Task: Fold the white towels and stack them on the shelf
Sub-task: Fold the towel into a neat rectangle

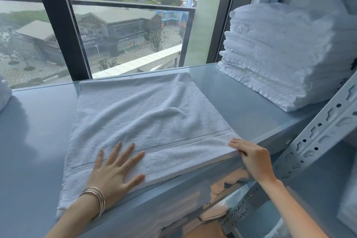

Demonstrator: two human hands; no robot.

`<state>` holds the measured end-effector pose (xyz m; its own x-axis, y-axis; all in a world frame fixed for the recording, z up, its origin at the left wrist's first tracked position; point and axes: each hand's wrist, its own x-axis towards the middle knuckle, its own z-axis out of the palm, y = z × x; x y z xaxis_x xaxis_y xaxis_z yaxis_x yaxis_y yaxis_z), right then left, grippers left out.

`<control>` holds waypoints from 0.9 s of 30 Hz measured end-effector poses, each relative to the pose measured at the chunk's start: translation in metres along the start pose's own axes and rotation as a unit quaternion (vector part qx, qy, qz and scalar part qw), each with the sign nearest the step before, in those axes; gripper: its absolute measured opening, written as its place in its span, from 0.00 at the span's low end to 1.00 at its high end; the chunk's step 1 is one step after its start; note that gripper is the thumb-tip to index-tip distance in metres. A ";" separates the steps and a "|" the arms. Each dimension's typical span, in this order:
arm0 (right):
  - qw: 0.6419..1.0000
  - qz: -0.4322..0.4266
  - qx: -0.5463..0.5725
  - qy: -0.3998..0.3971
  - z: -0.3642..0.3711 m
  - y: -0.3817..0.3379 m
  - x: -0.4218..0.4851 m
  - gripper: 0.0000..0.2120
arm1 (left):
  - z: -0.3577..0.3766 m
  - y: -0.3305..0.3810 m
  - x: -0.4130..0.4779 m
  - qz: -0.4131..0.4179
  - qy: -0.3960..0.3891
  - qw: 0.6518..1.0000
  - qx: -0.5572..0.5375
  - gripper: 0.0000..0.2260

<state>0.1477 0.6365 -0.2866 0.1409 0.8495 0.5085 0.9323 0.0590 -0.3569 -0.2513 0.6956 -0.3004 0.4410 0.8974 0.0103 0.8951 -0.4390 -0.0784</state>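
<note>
We see a white towel (150, 121) lying spread on the pale blue shelf (241, 102), in front of a big window (119, 25). The towel seems to be folded already, since its right near corner shows more than one layer. Its far edge reaches almost to the back of the shelf, and its near edge lies along the front edge of the shelf. A woven band runs across the towel near the front.

Our left hand (114, 172) rests flat on the near part of the towel, the palm down and the fingers spread apart, holding nothing. On the left wrist there are thin silver bangles (96, 201). Our right hand (253, 158) is at the right near corner of the towel; the fingertips lie on top and the thumb is under the edge, so the hand pinches this corner.

On the right side of the same shelf, well apart from the flat towel, stands a tall stack of folded white towels (286, 54). A perforated metal post (316, 141) of the shelf stands at the right. At the far left edge we see a little of another white cloth (4, 94).
</note>
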 end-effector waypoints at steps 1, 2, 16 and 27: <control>1.000 0.001 -0.002 -0.001 -0.001 0.001 -0.004 0.21 | -0.002 0.001 -0.001 0.000 -0.003 1.000 -0.007 0.27; 1.000 0.005 -0.001 -0.011 -0.001 0.001 -0.009 0.22 | -0.002 0.001 -0.002 0.002 -0.001 1.000 -0.015 0.27; 0.965 -0.052 0.148 -0.211 0.037 -0.121 0.056 0.17 | -0.048 0.052 0.067 -0.049 -0.029 0.996 -0.074 0.23; 0.958 0.096 -0.124 -0.241 0.073 -0.029 0.113 0.21 | -0.010 -0.069 0.068 -0.226 -0.036 0.967 -0.110 0.23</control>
<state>0.1127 0.7693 -0.2760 0.2029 0.9792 0.0101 0.9636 -0.1978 -0.1799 -0.2821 0.7867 -0.2847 0.0028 0.9971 -0.0764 0.9913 0.0073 0.1312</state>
